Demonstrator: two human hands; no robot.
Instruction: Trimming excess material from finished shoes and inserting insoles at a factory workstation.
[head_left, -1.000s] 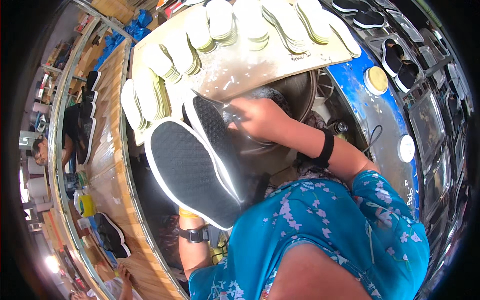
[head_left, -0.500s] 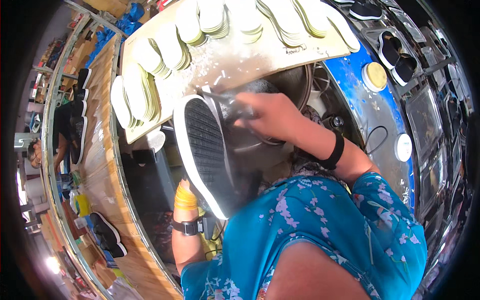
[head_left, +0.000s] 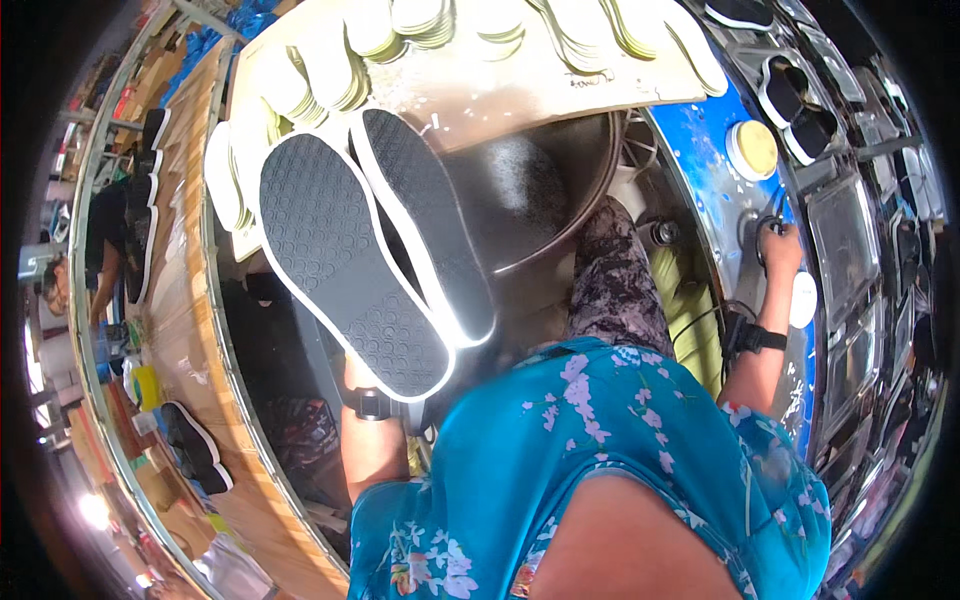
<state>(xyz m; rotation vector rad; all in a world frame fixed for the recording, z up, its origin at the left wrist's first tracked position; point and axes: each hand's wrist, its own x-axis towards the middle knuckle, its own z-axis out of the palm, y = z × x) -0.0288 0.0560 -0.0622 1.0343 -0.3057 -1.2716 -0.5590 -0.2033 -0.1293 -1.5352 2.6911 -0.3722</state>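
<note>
A pair of shoes is held up before me with black, patterned soles and white edges facing me. The nearer shoe [head_left: 345, 260] overlaps the other shoe [head_left: 425, 200], and both lean to the left. My left hand [head_left: 357, 373] comes up beneath them and holds them; its fingers are hidden behind the nearer sole. Over at the right, my right hand [head_left: 782, 245] is closed at the blue-edged bench [head_left: 735, 225]. A small dark thing with a curved outline shows at its fingers, too small to name.
Stacks of pale insoles [head_left: 420, 25] line a board [head_left: 480, 110] ahead, above a round metal basin [head_left: 560, 215]. A yellow-lidded tub [head_left: 752, 150] and a white round lid [head_left: 803, 297] sit on the right bench. Dark shoes [head_left: 197, 445] rest on the wooden table [head_left: 190, 330] at left, where another person [head_left: 108, 240] is.
My right hand has left the shoes with its dark tool and gone right to the bench. The pair has turned and shifted left, so both soles now show.
</note>
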